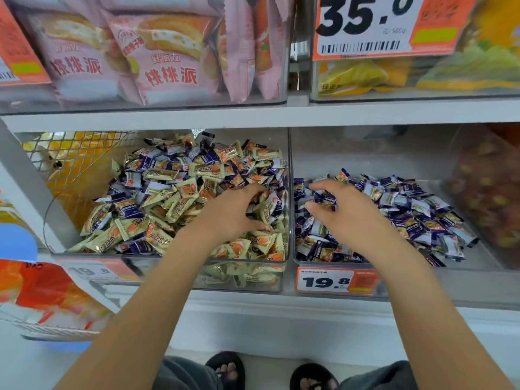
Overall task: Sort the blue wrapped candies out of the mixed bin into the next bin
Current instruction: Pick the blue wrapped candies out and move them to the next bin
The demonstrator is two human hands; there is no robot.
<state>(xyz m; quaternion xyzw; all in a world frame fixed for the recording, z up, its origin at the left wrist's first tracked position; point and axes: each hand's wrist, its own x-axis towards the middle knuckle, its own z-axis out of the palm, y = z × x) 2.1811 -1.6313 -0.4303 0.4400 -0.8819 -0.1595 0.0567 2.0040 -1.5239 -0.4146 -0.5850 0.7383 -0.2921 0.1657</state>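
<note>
While both arms reach into the shelf, left hand (235, 212) digging in the mixed bin (168, 273), fingers curled round wrappers, right hand (342, 213) pinching blue candies (326, 199) over the next bin (478, 266), already half full of blue ones

Mixed bin (180, 273): clear plastic, pale yellow-green candies (157, 174) with orange print, mixed with blue-and-white candies (132, 180). Right of it, next bin (478, 266): nearly all blue candies (416, 218). Price tags (336, 281): orange with white panel, black digits. Above it, pink snack packs (168, 60), red lettering.
</note>
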